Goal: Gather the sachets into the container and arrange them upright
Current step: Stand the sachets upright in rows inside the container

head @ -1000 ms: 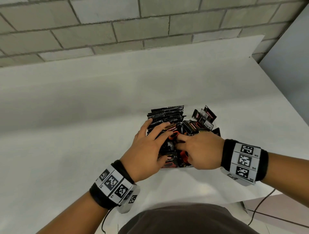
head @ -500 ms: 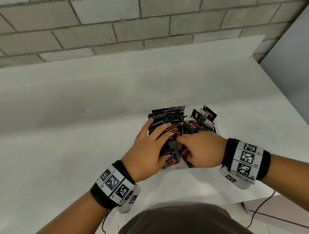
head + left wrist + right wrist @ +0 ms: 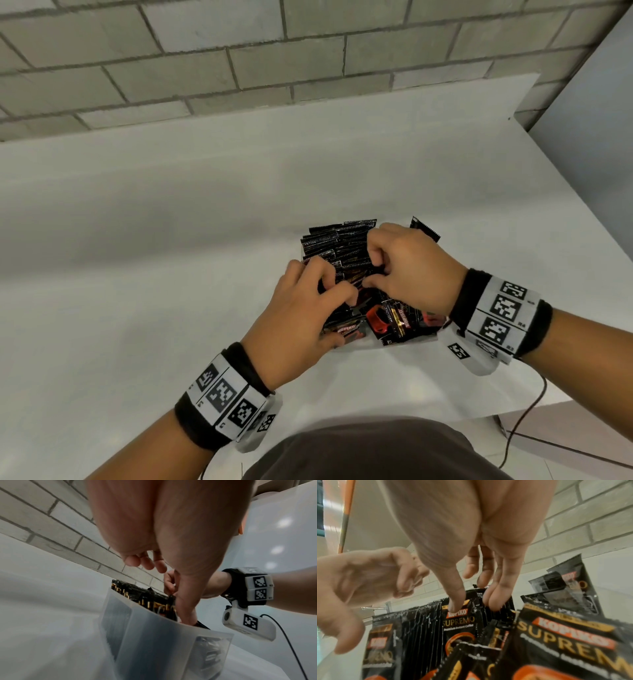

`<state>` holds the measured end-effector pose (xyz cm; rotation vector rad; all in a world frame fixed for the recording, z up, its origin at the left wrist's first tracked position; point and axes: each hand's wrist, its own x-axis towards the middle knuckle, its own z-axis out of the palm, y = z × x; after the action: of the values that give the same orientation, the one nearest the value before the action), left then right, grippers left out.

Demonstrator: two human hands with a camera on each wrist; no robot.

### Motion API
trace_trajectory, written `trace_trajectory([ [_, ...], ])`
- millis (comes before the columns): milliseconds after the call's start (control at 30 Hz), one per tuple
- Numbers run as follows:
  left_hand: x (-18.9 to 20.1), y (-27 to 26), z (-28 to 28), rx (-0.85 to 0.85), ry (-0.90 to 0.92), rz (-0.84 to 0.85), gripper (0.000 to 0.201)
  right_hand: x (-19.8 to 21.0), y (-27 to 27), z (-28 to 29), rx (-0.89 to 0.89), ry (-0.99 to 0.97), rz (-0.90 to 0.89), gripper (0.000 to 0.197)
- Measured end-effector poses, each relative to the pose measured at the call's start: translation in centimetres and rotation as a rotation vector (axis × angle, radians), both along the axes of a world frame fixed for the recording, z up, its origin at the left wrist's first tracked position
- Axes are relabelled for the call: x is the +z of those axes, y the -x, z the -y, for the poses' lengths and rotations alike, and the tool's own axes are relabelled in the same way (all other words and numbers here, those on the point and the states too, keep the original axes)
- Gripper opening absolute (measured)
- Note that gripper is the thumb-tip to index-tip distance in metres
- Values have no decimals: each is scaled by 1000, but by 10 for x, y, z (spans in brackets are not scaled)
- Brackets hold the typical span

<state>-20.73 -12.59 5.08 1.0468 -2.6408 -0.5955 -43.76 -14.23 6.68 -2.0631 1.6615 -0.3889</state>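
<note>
A: Where are the sachets [image 3: 337, 245]?

B: In the container [image 3: 154, 635], a translucent plastic tub on the white table [image 3: 154, 274]. The head view shows a packed row standing on edge at the far end, and loose ones lying tilted and face up at the near end [image 3: 394, 318].

A: Can you see the tub itself from above?

B: Hardly; the hands cover it. The left wrist view shows its frosted walls and the sachet tops rising over the rim.

A: And the right hand [image 3: 411, 267]?

B: Its thumb and two fingers are pinched on the top edge of one upright sachet [image 3: 458, 618]. Only the right wrist view shows that, with the printed "Kopiko Supremo". Further sachets [image 3: 565, 588] lean at the right side.

A: The left hand [image 3: 301, 318]?

B: Fingers curled, tips among the sachets in the middle. In its own wrist view the thumb reaches down inside the tub's near wall. Whether it actually grips a sachet, I cannot tell.

A: Around it?

B: A grey block wall [image 3: 239, 51] behind the table, and tagged wristbands [image 3: 496, 311] on both wrists.
</note>
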Motion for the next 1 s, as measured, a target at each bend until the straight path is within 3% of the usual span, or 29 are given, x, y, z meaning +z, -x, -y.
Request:
trace_trajectory([
  [133,-6,1,-1,-84,-35,43,33,1,-4,5,80,-46,2,30],
  [267,-9,-2,5,-80,-3,37,36,0,-3,10,101,-35,-89,15],
  [433,4,-1,5,-41,-69,31,41,10,-5,6,76,-48,-65,23],
  [567,9,-7,1,54,-141,-15,42,19,-4,-8,95,-111,-12,17],
  [733,1,-22,1,223,-279,-17,53,8,-12,-23,210,-342,-127,50],
  [900,-7,-20,-2,264,-296,-91,49,-8,-30,-17,204,-340,-73,21],
  [1000,-9,-23,3,269,-246,-117,44,-9,-36,-15,162,-371,-11,18],
])
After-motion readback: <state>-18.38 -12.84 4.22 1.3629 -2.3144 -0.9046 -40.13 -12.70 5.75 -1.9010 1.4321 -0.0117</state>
